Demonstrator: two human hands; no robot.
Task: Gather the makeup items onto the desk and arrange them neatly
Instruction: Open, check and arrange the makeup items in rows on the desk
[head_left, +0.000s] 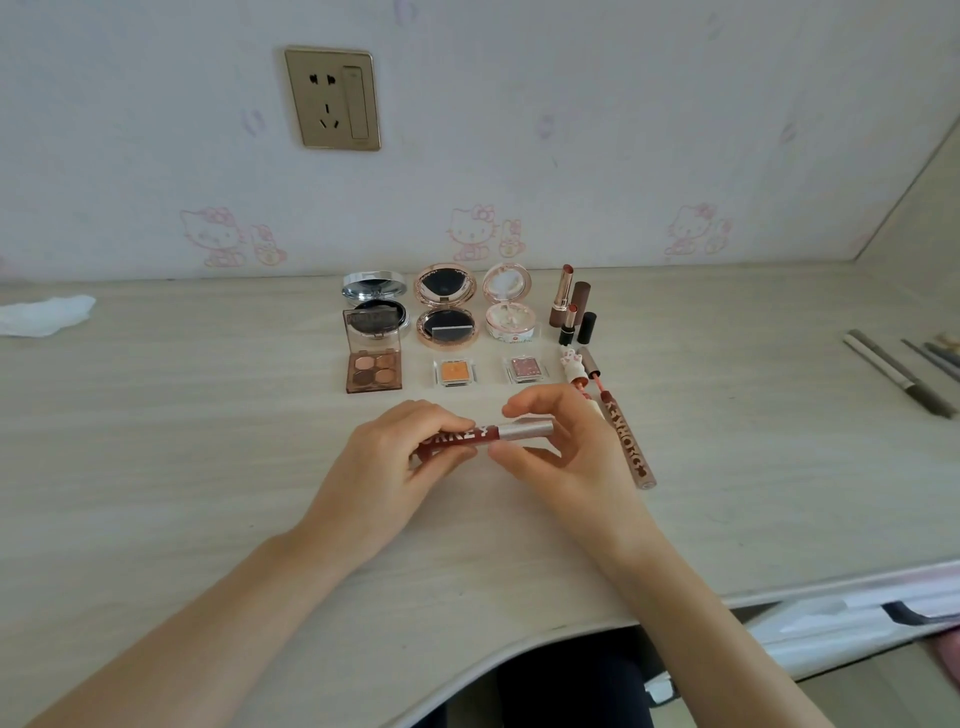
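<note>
Both my hands grip one lip gloss tube (480, 437) just above the table (208, 467) — left hand (400, 457) on the red body, right hand (561, 441) pinching the silver cap; compacts (447, 304) and palettes (373, 366) lined up behind.

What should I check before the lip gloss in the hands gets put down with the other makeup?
1. Left hand grips the dark red end of the lip gloss: ok.
2. Right hand holds the silver cap end: ok.
3. Cap fully closed: cannot tell.
4. Free desk space beside the other lip gloss lying to the right: ok.
5. Row of three open compacts at the back is tidy: ok.
6. Pencils at the far right are gathered with the makeup: not ok, they lie apart.
</note>
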